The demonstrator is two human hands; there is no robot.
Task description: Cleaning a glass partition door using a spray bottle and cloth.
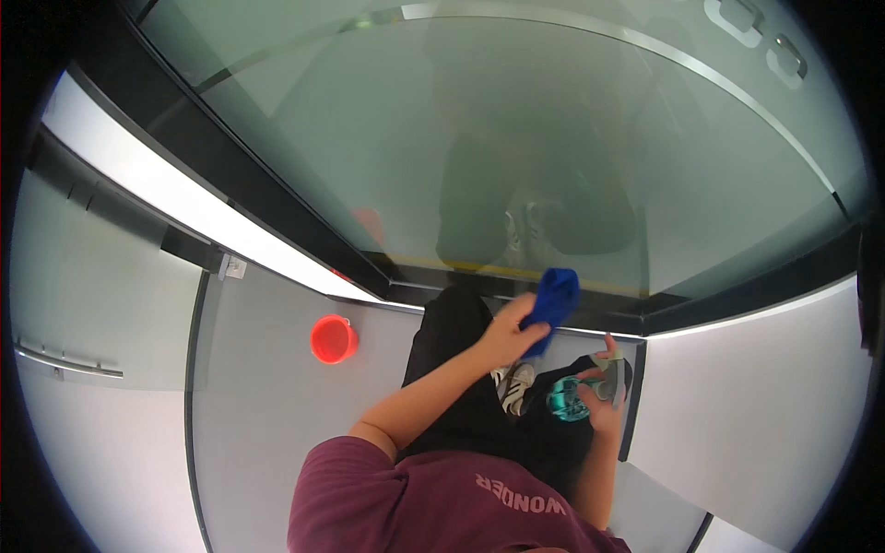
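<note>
A folded blue cloth (557, 298) is gripped in my left hand (513, 333), between the thumb and the fingers, just in front of the lower part of a large glass panel (539, 152). My right hand (603, 404) is around the neck of a teal transparent spray bottle (568, 399), whose grey and pale green spray head (612, 377) points away from me. The bottle is over my right thigh, lower and further right than the cloth. Part of the right fingers is hidden behind the spray head.
A red bucket (333, 339) stands on the grey floor (276, 415) to my left. Black frame edges (622, 323) run along the foot of the glass. A white wall panel (753, 401) rises at the right. On the far left is a glass door with a metal handle (69, 365).
</note>
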